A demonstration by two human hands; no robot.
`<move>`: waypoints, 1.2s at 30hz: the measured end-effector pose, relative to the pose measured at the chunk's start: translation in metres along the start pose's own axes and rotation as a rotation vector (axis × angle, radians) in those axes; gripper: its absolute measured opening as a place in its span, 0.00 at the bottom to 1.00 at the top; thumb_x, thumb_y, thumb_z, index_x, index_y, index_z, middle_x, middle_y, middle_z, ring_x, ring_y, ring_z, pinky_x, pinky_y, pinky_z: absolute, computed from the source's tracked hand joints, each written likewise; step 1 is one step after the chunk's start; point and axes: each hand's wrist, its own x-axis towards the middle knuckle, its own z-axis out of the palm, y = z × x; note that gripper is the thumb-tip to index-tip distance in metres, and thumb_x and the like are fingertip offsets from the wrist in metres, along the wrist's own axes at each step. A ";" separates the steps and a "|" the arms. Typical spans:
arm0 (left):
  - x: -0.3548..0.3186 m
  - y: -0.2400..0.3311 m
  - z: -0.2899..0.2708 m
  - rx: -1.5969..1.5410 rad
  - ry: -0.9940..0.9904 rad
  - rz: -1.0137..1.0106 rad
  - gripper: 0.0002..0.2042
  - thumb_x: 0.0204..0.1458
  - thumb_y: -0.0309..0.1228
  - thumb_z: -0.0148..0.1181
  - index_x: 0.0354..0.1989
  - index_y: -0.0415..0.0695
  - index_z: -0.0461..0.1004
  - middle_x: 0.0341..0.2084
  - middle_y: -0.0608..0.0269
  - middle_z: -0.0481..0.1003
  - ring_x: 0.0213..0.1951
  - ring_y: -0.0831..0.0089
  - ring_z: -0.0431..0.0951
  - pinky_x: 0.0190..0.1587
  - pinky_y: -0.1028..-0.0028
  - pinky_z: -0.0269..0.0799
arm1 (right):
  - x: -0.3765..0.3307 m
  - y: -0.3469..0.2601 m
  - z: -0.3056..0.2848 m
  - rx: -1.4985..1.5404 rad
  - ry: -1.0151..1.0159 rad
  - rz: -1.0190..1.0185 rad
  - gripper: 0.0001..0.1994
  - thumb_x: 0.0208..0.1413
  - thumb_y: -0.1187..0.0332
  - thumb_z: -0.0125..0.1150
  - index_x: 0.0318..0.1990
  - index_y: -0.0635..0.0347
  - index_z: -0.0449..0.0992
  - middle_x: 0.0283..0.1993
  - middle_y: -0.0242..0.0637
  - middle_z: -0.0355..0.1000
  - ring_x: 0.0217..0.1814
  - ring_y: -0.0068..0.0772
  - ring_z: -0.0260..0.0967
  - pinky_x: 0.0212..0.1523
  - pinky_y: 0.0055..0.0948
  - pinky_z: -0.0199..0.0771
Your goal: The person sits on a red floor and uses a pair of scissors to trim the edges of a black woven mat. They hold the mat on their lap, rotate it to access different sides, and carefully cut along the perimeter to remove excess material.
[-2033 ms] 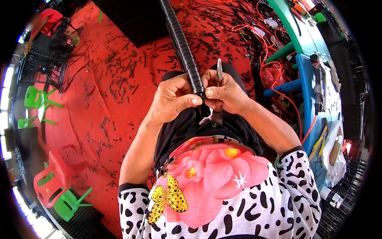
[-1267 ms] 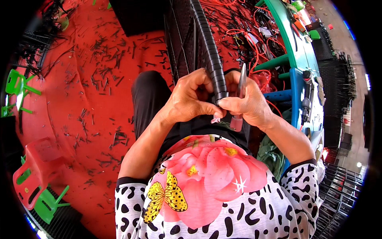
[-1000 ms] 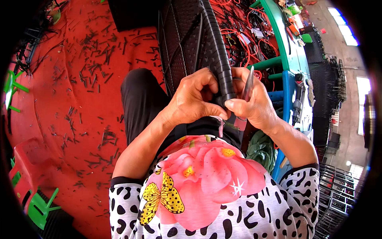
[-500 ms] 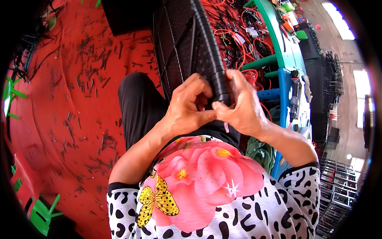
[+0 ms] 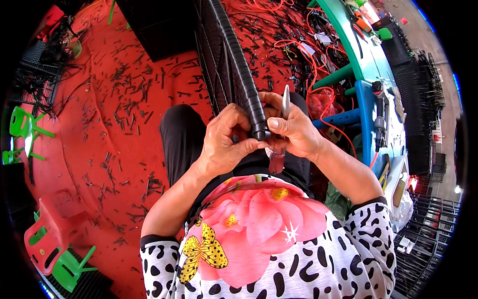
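A black woven panel (image 5: pixel 214 65), its rim wrapped in flat black strips (image 5: pixel 239 70), leans away from my lap between my knees. My left hand (image 5: pixel 226 137) is closed around the near end of that rim, thumb and fingers meeting at its capped corner (image 5: pixel 261 134). On the other side of the corner, my right hand (image 5: pixel 294 129) grips a pointed metal tool (image 5: pixel 286 99) with a reddish handle (image 5: pixel 277 162). The blade points up and away from me, and the handle hangs below the fingers. Some right fingertips, behind the rim, are hidden.
Black strip scraps (image 5: pixel 132 107) litter the red floor (image 5: pixel 124 164). To the right stands a blue-and-green table (image 5: pixel 366 119) with a black-and-grey power tool (image 5: pixel 380 117) on it. Red cords (image 5: pixel 316 65) tangle beyond. Red (image 5: pixel 50 229) and green stools (image 5: pixel 72 269) stand left.
The blade and handle of the tool in my right hand now show; before, they were mostly hidden. The right fingers have shifted around it. My left hand stays at the corner. The view has shifted slightly.
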 end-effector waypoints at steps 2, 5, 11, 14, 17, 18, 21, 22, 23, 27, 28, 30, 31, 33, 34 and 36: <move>0.004 -0.001 0.001 0.052 0.006 0.046 0.20 0.36 0.40 0.72 0.22 0.41 0.66 0.21 0.65 0.65 0.21 0.76 0.65 0.23 0.77 0.61 | 0.004 0.001 -0.004 0.058 0.003 0.006 0.27 0.49 0.64 0.65 0.53 0.60 0.59 0.31 0.34 0.70 0.24 0.23 0.67 0.23 0.20 0.68; 0.007 -0.003 0.001 0.100 0.008 0.094 0.21 0.35 0.42 0.72 0.21 0.42 0.65 0.20 0.66 0.65 0.21 0.76 0.65 0.22 0.76 0.60 | 0.006 -0.006 -0.003 0.042 0.030 0.028 0.25 0.48 0.66 0.66 0.51 0.61 0.60 0.31 0.33 0.70 0.23 0.22 0.68 0.22 0.18 0.68; 0.009 -0.012 0.004 0.036 0.011 0.120 0.20 0.36 0.39 0.72 0.22 0.42 0.65 0.20 0.65 0.66 0.21 0.74 0.66 0.23 0.75 0.61 | 0.006 -0.031 0.007 -0.176 0.036 0.133 0.23 0.47 0.70 0.65 0.48 0.65 0.61 0.28 0.33 0.70 0.20 0.20 0.68 0.18 0.15 0.66; 0.008 -0.014 0.004 0.041 0.018 0.156 0.18 0.35 0.35 0.72 0.22 0.42 0.65 0.20 0.64 0.66 0.21 0.73 0.67 0.23 0.74 0.62 | 0.006 -0.036 0.011 -0.275 0.068 0.160 0.24 0.46 0.72 0.64 0.49 0.67 0.59 0.25 0.33 0.68 0.18 0.19 0.66 0.17 0.16 0.65; 0.008 -0.010 0.003 0.037 0.014 0.164 0.17 0.33 0.32 0.72 0.23 0.42 0.65 0.21 0.63 0.67 0.22 0.72 0.67 0.24 0.74 0.63 | 0.007 -0.041 0.023 -0.353 0.106 0.165 0.24 0.46 0.73 0.62 0.49 0.68 0.58 0.24 0.32 0.67 0.17 0.18 0.64 0.16 0.16 0.63; 0.008 -0.009 0.002 0.034 0.006 0.163 0.17 0.33 0.30 0.72 0.23 0.42 0.65 0.21 0.63 0.67 0.23 0.71 0.67 0.24 0.73 0.63 | 0.008 -0.042 0.026 -0.380 0.114 0.161 0.24 0.46 0.73 0.63 0.49 0.68 0.58 0.24 0.32 0.67 0.17 0.18 0.64 0.16 0.16 0.63; 0.009 -0.005 0.001 0.043 -0.002 0.172 0.17 0.32 0.29 0.72 0.23 0.42 0.66 0.21 0.63 0.66 0.23 0.71 0.67 0.24 0.73 0.63 | 0.009 -0.039 0.028 -0.449 0.144 0.177 0.23 0.45 0.74 0.62 0.47 0.67 0.58 0.24 0.32 0.66 0.17 0.17 0.63 0.15 0.16 0.63; 0.009 -0.003 0.002 0.055 0.003 0.183 0.18 0.32 0.29 0.73 0.23 0.42 0.65 0.21 0.63 0.65 0.22 0.72 0.66 0.23 0.74 0.63 | 0.010 -0.040 0.029 -0.466 0.155 0.193 0.22 0.45 0.74 0.62 0.46 0.67 0.58 0.24 0.32 0.66 0.17 0.17 0.63 0.15 0.16 0.63; 0.009 -0.002 0.001 0.068 0.004 0.181 0.18 0.32 0.29 0.73 0.23 0.42 0.65 0.21 0.63 0.65 0.21 0.72 0.66 0.23 0.75 0.62 | 0.011 -0.040 0.030 -0.483 0.167 0.209 0.22 0.45 0.74 0.61 0.46 0.67 0.58 0.24 0.32 0.66 0.17 0.17 0.63 0.15 0.16 0.62; 0.009 0.000 -0.003 0.066 -0.012 0.154 0.19 0.31 0.30 0.74 0.24 0.41 0.65 0.22 0.64 0.63 0.20 0.76 0.65 0.21 0.77 0.62 | 0.014 -0.046 0.040 -0.555 0.186 0.283 0.30 0.42 0.72 0.60 0.55 0.64 0.56 0.29 0.30 0.65 0.17 0.15 0.61 0.16 0.14 0.63; 0.008 -0.001 -0.005 0.030 -0.019 0.128 0.18 0.31 0.29 0.74 0.24 0.41 0.66 0.23 0.64 0.64 0.21 0.77 0.66 0.21 0.78 0.62 | 0.015 -0.046 0.040 -0.565 0.182 0.293 0.30 0.42 0.72 0.60 0.55 0.64 0.56 0.29 0.30 0.65 0.17 0.15 0.61 0.16 0.15 0.63; 0.006 0.000 -0.008 -0.100 -0.022 0.081 0.17 0.33 0.27 0.73 0.26 0.40 0.68 0.24 0.64 0.64 0.23 0.78 0.66 0.23 0.79 0.63 | 0.016 -0.044 0.039 -0.582 0.171 0.312 0.31 0.41 0.72 0.59 0.55 0.64 0.55 0.30 0.31 0.65 0.17 0.15 0.61 0.16 0.15 0.63; 0.005 0.002 -0.010 -0.194 -0.019 0.062 0.15 0.35 0.26 0.71 0.28 0.39 0.68 0.25 0.65 0.65 0.24 0.79 0.66 0.24 0.80 0.63 | 0.016 -0.044 0.041 -0.562 0.174 0.288 0.28 0.42 0.74 0.59 0.52 0.64 0.56 0.28 0.31 0.64 0.16 0.16 0.61 0.16 0.17 0.62; 0.001 0.004 -0.012 -0.363 -0.019 0.036 0.12 0.39 0.23 0.68 0.30 0.38 0.70 0.27 0.65 0.66 0.26 0.81 0.67 0.27 0.81 0.64 | 0.016 -0.042 0.045 -0.519 0.179 0.238 0.22 0.43 0.77 0.58 0.47 0.65 0.57 0.24 0.32 0.64 0.16 0.18 0.60 0.16 0.19 0.62; -0.001 0.004 -0.013 -0.439 -0.022 0.031 0.11 0.41 0.22 0.66 0.32 0.37 0.71 0.28 0.65 0.66 0.27 0.82 0.67 0.29 0.82 0.64 | 0.015 -0.040 0.046 -0.485 0.172 0.218 0.23 0.43 0.78 0.57 0.47 0.65 0.57 0.24 0.32 0.63 0.16 0.18 0.61 0.16 0.19 0.62; -0.002 0.002 -0.016 -0.534 -0.056 0.013 0.08 0.45 0.21 0.63 0.33 0.36 0.72 0.29 0.65 0.67 0.28 0.82 0.67 0.31 0.83 0.63 | 0.017 -0.039 0.049 -0.484 0.166 0.219 0.22 0.43 0.78 0.58 0.47 0.64 0.57 0.24 0.32 0.63 0.16 0.19 0.61 0.16 0.19 0.62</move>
